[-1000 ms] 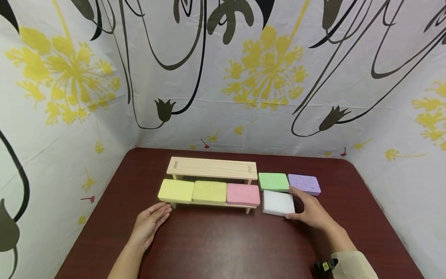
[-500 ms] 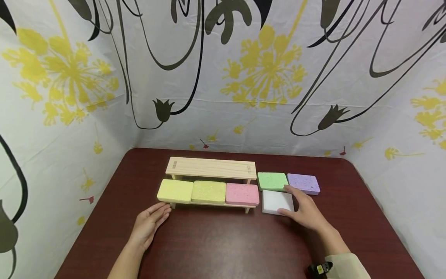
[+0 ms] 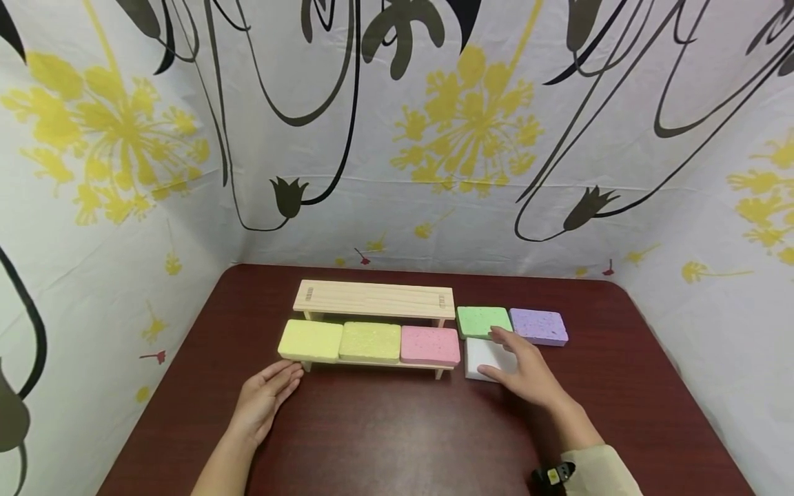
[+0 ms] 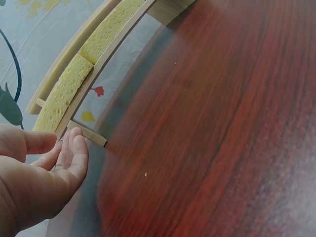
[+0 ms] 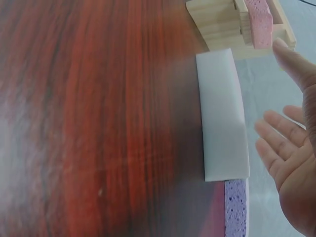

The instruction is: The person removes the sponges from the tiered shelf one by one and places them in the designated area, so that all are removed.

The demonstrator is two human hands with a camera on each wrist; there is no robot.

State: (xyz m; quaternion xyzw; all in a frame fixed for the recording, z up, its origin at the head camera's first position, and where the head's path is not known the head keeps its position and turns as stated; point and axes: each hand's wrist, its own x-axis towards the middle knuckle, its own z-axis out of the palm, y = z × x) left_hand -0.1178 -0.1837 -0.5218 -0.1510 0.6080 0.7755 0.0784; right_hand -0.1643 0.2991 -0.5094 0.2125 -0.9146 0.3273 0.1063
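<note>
Straight, relaxed fingers of my left hand (image 3: pixel 268 399) lie right at the left end of the front wooden stand (image 3: pixel 384 364), below the pale yellow sponge (image 3: pixel 311 339). In the left wrist view, its fingertips overlap the stand's leg (image 4: pixel 89 134). A second yellow sponge (image 3: pixel 371 342) and a pink sponge (image 3: pixel 431 345) complete the row on that stand. My right hand (image 3: pixel 527 368) hovers over a white sponge block (image 3: pixel 480 358), thumb and fingers spread, gripping nothing. In the right wrist view, the white block's side (image 5: pixel 222 118) shows beside the open palm.
Behind the row is a second wooden stand (image 3: pixel 375 297) with a bare top. A green sponge (image 3: pixel 482 321) and a purple sponge (image 3: pixel 540 326) lie right of the stands on the dark red table (image 3: pixel 384 441). Patterned cloth (image 3: pixel 372 138) surrounds the table's back and sides.
My right hand has moved left, from the white block's right edge to over its top. The left hand and the sponges keep their places.
</note>
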